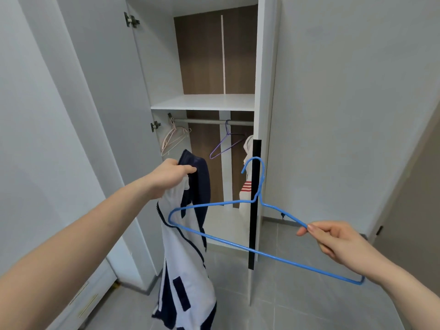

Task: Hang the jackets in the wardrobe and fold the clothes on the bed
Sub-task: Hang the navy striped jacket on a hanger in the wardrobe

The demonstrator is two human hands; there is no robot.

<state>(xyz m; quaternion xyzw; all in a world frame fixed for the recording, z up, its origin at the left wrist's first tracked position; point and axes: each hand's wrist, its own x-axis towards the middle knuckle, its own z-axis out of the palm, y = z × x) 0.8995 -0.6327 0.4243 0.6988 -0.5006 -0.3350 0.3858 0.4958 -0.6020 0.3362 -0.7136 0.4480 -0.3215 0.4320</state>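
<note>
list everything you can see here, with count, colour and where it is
jacket: 1, white and navy, hanging from the left hand before the open wardrobe
blue hanger: 1, blue, held out in the right hand
pale hangers: a few, pinkish white, left end of the rail
purple hanger: 1, purple, middle of the rail
hung garment: 1, white with red stripes, right end, partly hidden
rail: 1, grey, under the shelf
shelf: 1, white
wardrobe: 1, white
left hand: grips the jacket's collar
right hand: pinches the blue hanger
</note>
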